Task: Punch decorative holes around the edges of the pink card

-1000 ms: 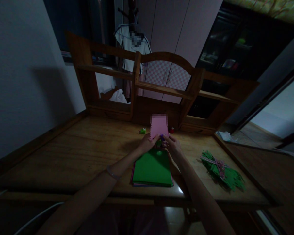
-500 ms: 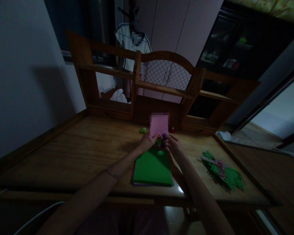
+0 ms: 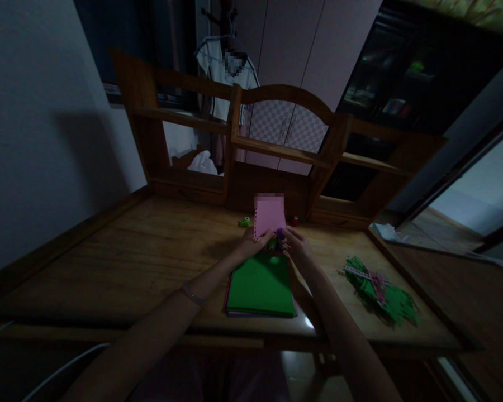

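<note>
My left hand [image 3: 251,243] pinches the lower left part of a pink sheet [image 3: 270,216], which has small scalloped holes down its left edge. Closed around a small purple object [image 3: 280,234], my right hand [image 3: 294,241] is at the sheet's lower right corner. A small green item [image 3: 272,243] shows between the two hands; its shape is partly hidden. Below the hands, a stack of coloured sheets with green on top [image 3: 260,287] lies on the wooden desk [image 3: 163,251].
Near the desk's back stand a small green object [image 3: 245,222] and a small red one [image 3: 295,221]. At the right lies a pile of green and pink paper scraps [image 3: 381,293]. A wooden shelf unit [image 3: 280,151] runs along the back.
The pink sheet has shifted slightly to the left between my hands. Both hands remain in nearly the same place.
</note>
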`<state>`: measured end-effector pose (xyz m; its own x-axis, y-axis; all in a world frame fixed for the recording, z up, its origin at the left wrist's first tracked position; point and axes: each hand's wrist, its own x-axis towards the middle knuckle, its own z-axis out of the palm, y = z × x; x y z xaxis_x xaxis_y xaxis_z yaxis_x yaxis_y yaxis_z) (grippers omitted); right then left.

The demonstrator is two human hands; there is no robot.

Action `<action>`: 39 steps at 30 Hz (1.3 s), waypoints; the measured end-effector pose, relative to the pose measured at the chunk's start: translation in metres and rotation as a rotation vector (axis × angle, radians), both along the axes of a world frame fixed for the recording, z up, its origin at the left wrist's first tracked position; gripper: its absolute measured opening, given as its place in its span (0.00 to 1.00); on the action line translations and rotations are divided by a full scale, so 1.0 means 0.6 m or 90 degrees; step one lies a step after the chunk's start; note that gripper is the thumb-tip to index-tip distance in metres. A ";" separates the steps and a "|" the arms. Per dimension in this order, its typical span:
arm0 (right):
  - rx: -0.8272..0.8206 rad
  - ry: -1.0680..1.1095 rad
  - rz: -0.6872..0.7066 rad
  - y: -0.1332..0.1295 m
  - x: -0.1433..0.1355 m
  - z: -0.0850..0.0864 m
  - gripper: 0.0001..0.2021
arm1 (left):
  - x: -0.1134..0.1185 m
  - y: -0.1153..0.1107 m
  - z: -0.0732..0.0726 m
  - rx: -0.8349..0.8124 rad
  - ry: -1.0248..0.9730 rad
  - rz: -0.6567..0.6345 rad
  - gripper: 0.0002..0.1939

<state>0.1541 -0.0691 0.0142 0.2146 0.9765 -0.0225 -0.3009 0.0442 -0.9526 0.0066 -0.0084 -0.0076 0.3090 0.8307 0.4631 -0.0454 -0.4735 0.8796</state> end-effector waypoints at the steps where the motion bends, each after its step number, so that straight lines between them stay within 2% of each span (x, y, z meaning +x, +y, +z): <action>1: 0.004 0.000 0.005 0.000 0.000 0.000 0.17 | 0.000 0.000 0.000 -0.001 -0.003 -0.001 0.13; 14: 0.008 -0.020 0.016 0.000 -0.001 -0.001 0.15 | -0.004 -0.010 0.012 0.004 0.008 -0.017 0.14; 22: 0.008 -0.020 0.010 0.002 0.001 -0.004 0.15 | -0.003 -0.008 0.009 0.000 0.006 -0.006 0.14; 31: 0.003 -0.016 0.014 0.003 0.003 -0.007 0.15 | -0.004 -0.006 0.009 -0.003 0.004 -0.032 0.15; 39: 0.017 -0.054 0.012 0.008 0.003 -0.010 0.15 | -0.007 -0.015 0.020 -0.006 0.005 -0.032 0.17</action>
<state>0.1559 -0.0642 0.0081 0.1968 0.9802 0.0212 -0.2204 0.0653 -0.9732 0.0026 -0.0171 0.0045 0.3545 0.8186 0.4519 -0.0615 -0.4618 0.8849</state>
